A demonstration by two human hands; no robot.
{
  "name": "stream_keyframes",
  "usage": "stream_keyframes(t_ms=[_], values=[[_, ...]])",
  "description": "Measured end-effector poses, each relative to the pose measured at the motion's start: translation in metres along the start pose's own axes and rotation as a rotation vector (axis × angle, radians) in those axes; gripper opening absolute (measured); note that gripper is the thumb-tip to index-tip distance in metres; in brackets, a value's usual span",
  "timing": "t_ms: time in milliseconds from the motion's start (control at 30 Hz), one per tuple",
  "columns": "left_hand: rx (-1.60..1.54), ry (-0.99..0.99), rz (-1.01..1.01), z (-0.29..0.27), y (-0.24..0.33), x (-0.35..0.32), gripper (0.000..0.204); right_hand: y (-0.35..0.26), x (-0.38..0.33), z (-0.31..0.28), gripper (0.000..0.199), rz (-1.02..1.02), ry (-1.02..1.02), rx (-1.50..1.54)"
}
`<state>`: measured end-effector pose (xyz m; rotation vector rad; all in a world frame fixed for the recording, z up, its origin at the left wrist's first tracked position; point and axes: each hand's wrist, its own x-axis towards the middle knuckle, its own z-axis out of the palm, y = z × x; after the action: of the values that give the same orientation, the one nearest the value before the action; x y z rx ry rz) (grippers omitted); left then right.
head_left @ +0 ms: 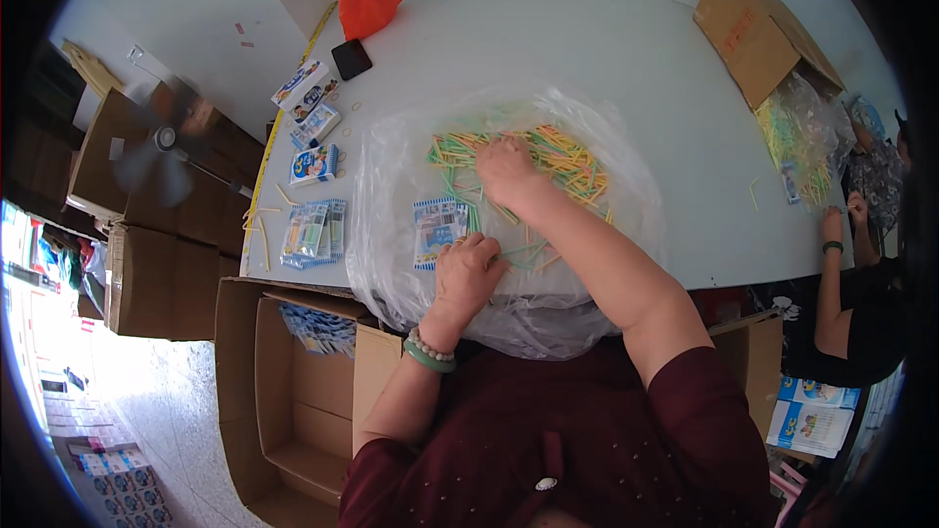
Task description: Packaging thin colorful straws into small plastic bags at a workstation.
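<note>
On my far left a fan (156,152) stands among stacked cartons (161,274) on the floor. Nearer, an open box (293,401) sits below the bench (606,49) edge, with blue packets (318,328) inside. On the bench's left side lie a tape measure (289,88) along the edge, loose printed packs (313,108), and a flat bundle (313,233) of filled packets. An orange bag (365,2) and a dark phone (351,59) lie further back.

In front of me a clear plastic sheet (391,166) is spread over the bench, draping off its near edge. A blue card (437,230) lies on it. My left hand (468,274), a bead bracelet (428,352) on the wrist, rests just beside that card, fingers curled down over a few sticks (567,161); I cannot tell whether it grips them. My right hand (507,171) lies palm-down on the heap of yellow, green and orange sticks, fingers bent into it, hiding the heap's middle.

To the right stands a tipped carton (758,34) spilling a bag of sticks (802,132). Another person's hand (831,225) works at the bench's far right edge.
</note>
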<state>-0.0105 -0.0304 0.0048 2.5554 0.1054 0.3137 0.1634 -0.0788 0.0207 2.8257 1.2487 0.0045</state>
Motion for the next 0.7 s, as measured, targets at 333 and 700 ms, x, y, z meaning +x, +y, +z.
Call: stream_keyframes(t_ms=[333, 700], values=[[0.000, 0.029, -0.003, -0.001, 0.002, -0.005, 0.013, 0.060, -0.020, 0.001, 0.028, 0.278, 0.128, 0.490], [-0.433, 0.177, -0.140, -0.016, 0.024, 0.015, 0.021, 0.070, -0.079, 0.018, 0.016, -0.010, 0.691, 0.681]])
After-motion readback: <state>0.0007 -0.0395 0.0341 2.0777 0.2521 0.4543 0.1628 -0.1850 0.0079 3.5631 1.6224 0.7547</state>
